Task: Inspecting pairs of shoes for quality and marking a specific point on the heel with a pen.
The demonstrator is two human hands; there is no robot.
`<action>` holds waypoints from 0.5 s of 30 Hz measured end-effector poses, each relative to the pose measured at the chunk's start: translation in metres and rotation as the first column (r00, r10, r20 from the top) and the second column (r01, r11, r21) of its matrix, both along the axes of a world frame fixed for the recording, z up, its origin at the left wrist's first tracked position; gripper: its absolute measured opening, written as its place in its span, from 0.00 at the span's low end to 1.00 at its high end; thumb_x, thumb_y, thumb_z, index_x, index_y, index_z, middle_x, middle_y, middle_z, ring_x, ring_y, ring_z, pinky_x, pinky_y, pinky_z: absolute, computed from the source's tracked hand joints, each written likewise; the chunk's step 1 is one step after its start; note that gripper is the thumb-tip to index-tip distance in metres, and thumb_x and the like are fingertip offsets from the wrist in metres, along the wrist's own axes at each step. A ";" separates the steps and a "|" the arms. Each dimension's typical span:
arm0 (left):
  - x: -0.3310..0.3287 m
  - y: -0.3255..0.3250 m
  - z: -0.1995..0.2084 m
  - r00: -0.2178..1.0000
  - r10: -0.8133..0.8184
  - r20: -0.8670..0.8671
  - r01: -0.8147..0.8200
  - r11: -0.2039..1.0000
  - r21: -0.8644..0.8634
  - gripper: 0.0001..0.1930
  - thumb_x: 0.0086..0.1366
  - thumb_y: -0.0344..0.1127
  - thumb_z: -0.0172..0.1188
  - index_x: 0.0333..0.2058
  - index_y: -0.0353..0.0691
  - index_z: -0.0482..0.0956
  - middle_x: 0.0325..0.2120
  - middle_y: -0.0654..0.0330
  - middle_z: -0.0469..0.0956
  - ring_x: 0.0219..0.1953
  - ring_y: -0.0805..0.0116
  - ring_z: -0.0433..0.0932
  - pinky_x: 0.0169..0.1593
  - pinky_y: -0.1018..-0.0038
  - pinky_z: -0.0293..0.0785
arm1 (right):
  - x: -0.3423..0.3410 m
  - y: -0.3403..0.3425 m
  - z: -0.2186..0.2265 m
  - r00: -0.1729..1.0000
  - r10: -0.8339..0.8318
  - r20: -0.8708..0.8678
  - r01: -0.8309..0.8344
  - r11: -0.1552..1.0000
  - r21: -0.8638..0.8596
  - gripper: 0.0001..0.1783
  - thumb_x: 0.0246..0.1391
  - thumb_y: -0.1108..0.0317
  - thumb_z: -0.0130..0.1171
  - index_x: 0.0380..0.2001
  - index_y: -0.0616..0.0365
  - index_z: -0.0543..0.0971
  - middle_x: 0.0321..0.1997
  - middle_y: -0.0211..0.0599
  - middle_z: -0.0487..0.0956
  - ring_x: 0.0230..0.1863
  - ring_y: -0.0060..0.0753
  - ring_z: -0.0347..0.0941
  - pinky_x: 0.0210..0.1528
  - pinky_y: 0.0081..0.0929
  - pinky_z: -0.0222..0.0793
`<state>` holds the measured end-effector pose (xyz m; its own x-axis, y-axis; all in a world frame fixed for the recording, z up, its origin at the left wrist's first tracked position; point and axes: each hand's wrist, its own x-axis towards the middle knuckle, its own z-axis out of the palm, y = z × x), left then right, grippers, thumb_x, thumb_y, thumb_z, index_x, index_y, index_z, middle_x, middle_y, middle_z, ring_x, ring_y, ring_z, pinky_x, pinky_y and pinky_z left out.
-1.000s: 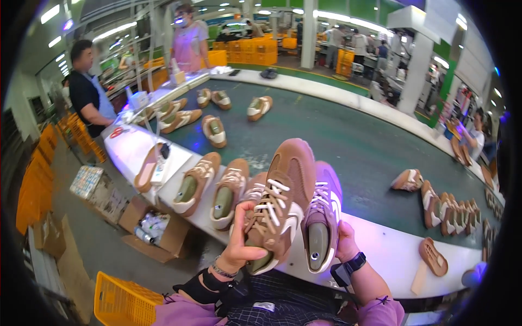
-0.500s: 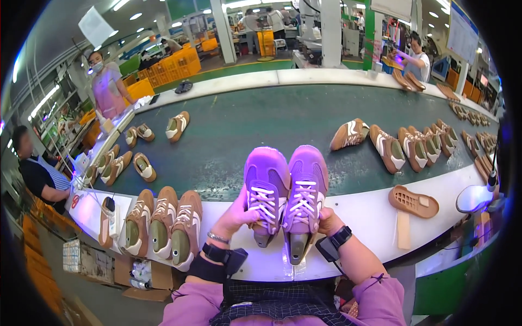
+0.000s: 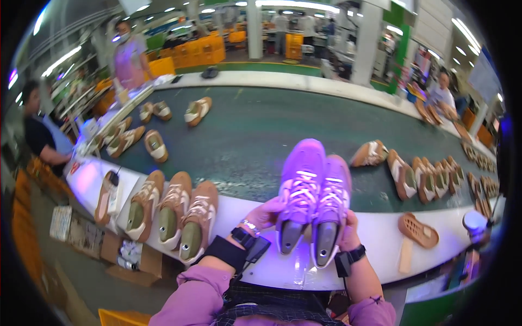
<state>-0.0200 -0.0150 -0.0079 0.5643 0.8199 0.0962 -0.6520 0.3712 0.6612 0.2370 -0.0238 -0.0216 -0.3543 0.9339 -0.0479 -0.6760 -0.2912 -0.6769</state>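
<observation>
Resting side by side over the white ledge (image 3: 375, 239), a pair of shoes (image 3: 315, 198) is held up between both hands, toes pointing away toward the dark green belt (image 3: 255, 136). The left hand (image 3: 263, 214) is wrapped around the outer side of the left shoe, fingers curled against its heel area, and the right hand (image 3: 348, 228) is closed against the outer side of the right shoe. The two shoes are pressed together, touching along their inner sides, and both are washed in a purple light. Their open heels are turned toward the viewer.

Just to the left, three tan shoes (image 3: 174, 209) are laid in a row on the ledge, close together. A loose sole (image 3: 417, 229) is seen on the ledge to the right, well apart from the hands. Further right, a line of tan shoes (image 3: 429, 176) is spread along the belt. More shoes (image 3: 155, 145) are scattered at the belt's far left, near two people standing there.
</observation>
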 end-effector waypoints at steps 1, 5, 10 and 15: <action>-0.002 -0.002 -0.001 0.999 0.026 0.039 -0.023 0.997 -0.071 0.30 0.57 0.39 0.58 0.55 0.31 0.60 0.49 0.53 0.70 0.48 0.64 0.72 0.55 0.70 0.68 | -0.005 0.000 0.009 1.000 -0.019 0.003 0.019 1.000 -0.009 0.32 0.45 0.50 0.57 0.47 0.66 0.71 0.45 0.44 0.76 0.46 0.41 0.73 0.53 0.36 0.67; -0.005 -0.010 0.021 0.975 0.203 0.091 -0.177 0.956 -0.235 0.25 0.59 0.42 0.55 0.51 0.32 0.67 0.44 0.52 0.74 0.45 0.64 0.74 0.55 0.69 0.68 | -0.006 0.015 0.021 0.998 -0.061 -0.017 0.061 0.998 -0.005 0.29 0.46 0.57 0.54 0.49 0.66 0.70 0.47 0.46 0.75 0.48 0.43 0.72 0.56 0.38 0.64; -0.018 0.003 0.009 0.848 0.468 0.249 -0.423 0.880 -0.217 0.23 0.59 0.42 0.57 0.49 0.38 0.67 0.43 0.58 0.74 0.46 0.67 0.73 0.54 0.70 0.69 | -0.026 0.016 0.066 0.998 -0.059 -0.017 0.060 0.990 0.125 0.33 0.47 0.58 0.53 0.56 0.62 0.64 0.56 0.44 0.69 0.57 0.42 0.66 0.61 0.39 0.59; -0.024 0.016 -0.009 0.703 0.699 0.128 -0.622 0.692 -0.365 0.20 0.54 0.38 0.59 0.46 0.43 0.69 0.39 0.65 0.73 0.43 0.69 0.74 0.49 0.69 0.73 | -0.040 0.019 0.050 0.953 -0.288 -0.098 0.290 0.957 0.007 0.28 0.51 0.57 0.56 0.54 0.56 0.65 0.51 0.36 0.71 0.53 0.36 0.69 0.56 0.40 0.64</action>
<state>-0.0443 0.0006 -0.0165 -0.1465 0.9795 -0.1383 -0.9168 -0.0820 0.3909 0.1973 -0.0045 0.0284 -0.0716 0.9974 -0.0063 -0.7905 -0.0605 -0.6095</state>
